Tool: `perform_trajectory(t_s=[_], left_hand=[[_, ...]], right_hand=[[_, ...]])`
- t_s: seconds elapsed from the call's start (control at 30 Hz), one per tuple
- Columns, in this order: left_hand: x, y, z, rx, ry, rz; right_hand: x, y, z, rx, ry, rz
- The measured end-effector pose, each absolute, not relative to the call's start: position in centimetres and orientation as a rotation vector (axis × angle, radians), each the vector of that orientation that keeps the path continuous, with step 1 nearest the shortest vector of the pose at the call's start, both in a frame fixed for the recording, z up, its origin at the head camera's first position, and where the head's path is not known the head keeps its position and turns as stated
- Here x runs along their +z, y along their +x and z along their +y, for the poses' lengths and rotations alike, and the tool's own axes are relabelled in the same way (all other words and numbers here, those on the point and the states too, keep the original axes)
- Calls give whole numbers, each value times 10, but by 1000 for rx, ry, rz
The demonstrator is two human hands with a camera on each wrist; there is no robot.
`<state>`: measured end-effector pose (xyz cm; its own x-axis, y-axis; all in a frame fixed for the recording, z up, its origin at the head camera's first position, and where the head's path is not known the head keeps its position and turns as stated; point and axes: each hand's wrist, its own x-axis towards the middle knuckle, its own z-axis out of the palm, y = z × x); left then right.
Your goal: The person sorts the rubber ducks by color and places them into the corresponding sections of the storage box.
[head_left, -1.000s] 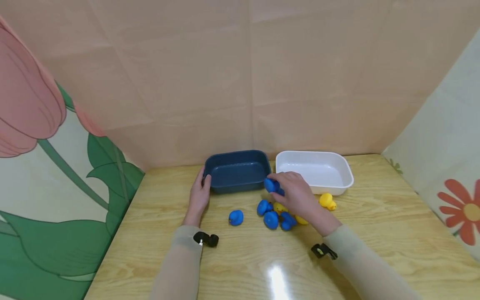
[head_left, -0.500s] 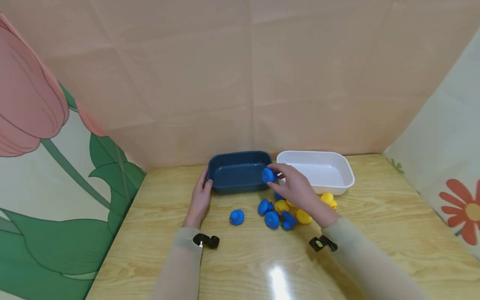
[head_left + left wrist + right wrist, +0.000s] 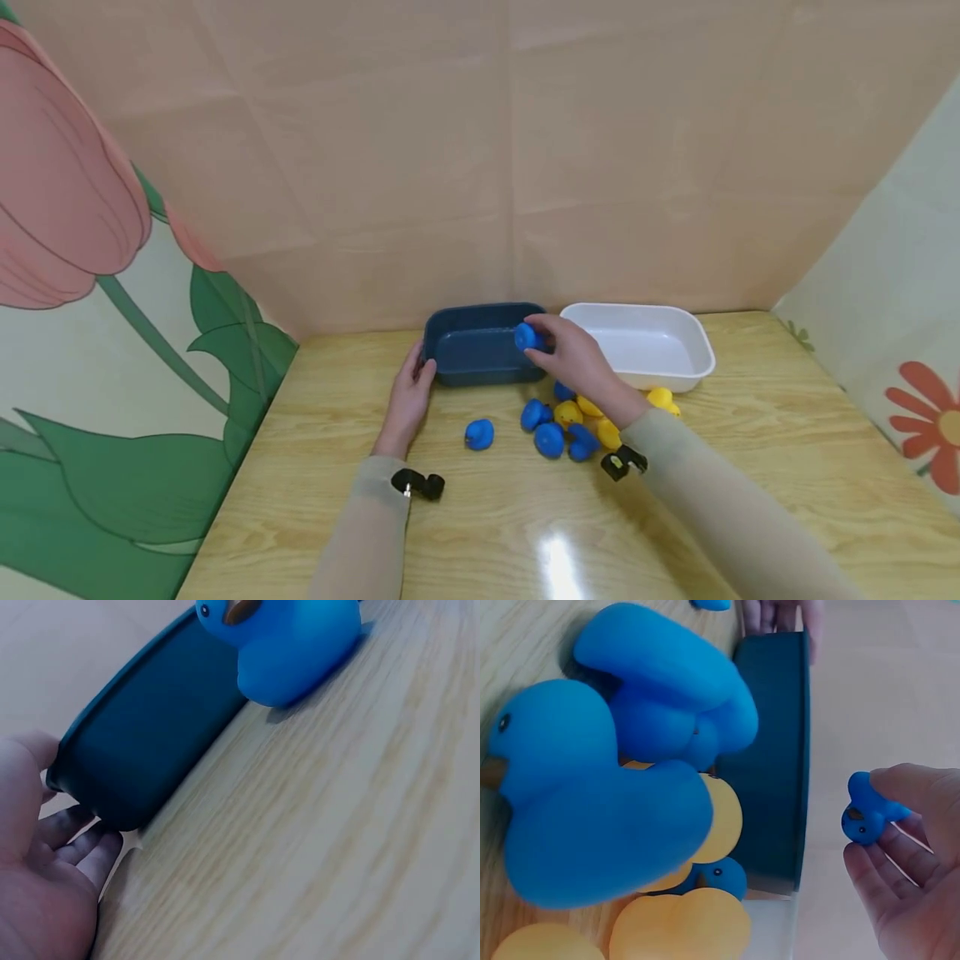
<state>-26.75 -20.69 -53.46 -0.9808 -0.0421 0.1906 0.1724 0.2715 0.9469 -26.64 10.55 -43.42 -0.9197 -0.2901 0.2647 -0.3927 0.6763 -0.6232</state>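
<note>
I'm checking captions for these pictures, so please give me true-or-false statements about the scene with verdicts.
1. The white tray stands right of the dark blue tray. True.
2. The left-hand grip holds the white tray. False: it holds the dark blue tray.
3. The right-hand grip holds a blue duck. True.
4. All yellow ducks sit inside the white tray. False: several lie on the table.
</note>
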Motion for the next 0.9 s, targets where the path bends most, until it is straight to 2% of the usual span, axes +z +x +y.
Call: perform_trajectory(t_s=[0.57, 0.9], left_hand=[[-533, -264, -207, -1838, -100, -2363], [-531, -264, -206, -1820, -111, -2371]], right_hand=[[-441, -291, 84, 988, 568, -2773], [-441, -289, 80, 961, 556, -2785]])
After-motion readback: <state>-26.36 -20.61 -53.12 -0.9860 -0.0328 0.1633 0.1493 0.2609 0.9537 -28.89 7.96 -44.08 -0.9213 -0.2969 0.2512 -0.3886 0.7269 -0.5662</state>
